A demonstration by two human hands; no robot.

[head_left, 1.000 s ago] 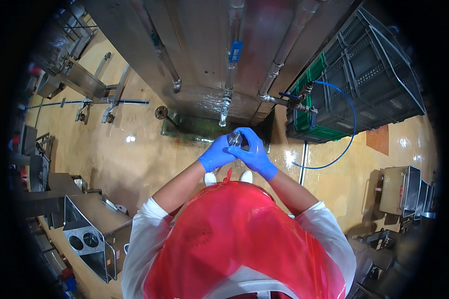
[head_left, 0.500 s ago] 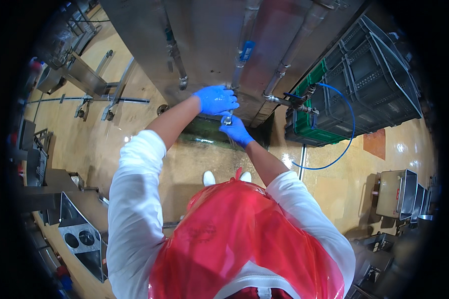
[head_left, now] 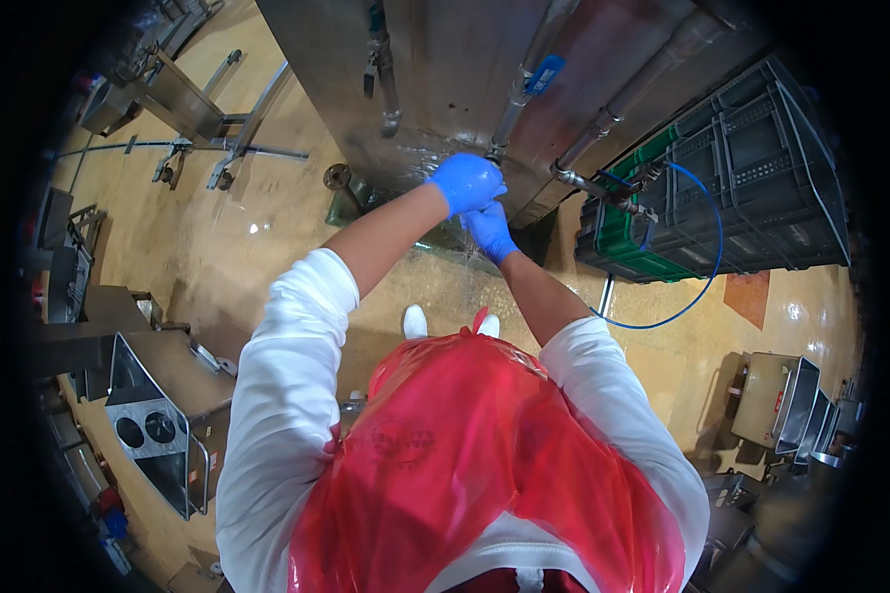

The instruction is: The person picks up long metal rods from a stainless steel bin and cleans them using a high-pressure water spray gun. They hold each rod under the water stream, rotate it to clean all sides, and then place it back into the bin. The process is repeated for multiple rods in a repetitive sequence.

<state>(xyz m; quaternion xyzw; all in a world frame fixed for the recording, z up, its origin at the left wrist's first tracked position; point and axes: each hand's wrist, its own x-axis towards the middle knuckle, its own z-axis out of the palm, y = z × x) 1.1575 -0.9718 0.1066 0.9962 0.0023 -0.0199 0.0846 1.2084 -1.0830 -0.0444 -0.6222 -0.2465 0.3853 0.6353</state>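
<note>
My left hand (head_left: 467, 185), in a blue glove, is closed at the lower end of the middle metal pipe (head_left: 509, 126), which has a blue valve handle (head_left: 544, 75). Its fingers curl down toward my right hand (head_left: 489, 232), also blue-gloved and closed just below it. The two hands touch. What lies between them is hidden by the fingers. Water seems to splash around the hands, against the wet steel panel (head_left: 445, 59) and down toward the floor.
Stacked grey and green crates (head_left: 742, 168) stand at the right beside a valve with a blue hose (head_left: 719, 247). A flanged pipe stub (head_left: 337, 178) sits left of my hands. Steel carts (head_left: 776, 400) are at the right, a steel machine (head_left: 158, 425) at the left. The floor (head_left: 267, 227) is wet.
My left hand has moved right and is more tightly curled. My right hand has risen against it, and the metal end seen at its fingers before is now covered. Water splashing is more visible.
</note>
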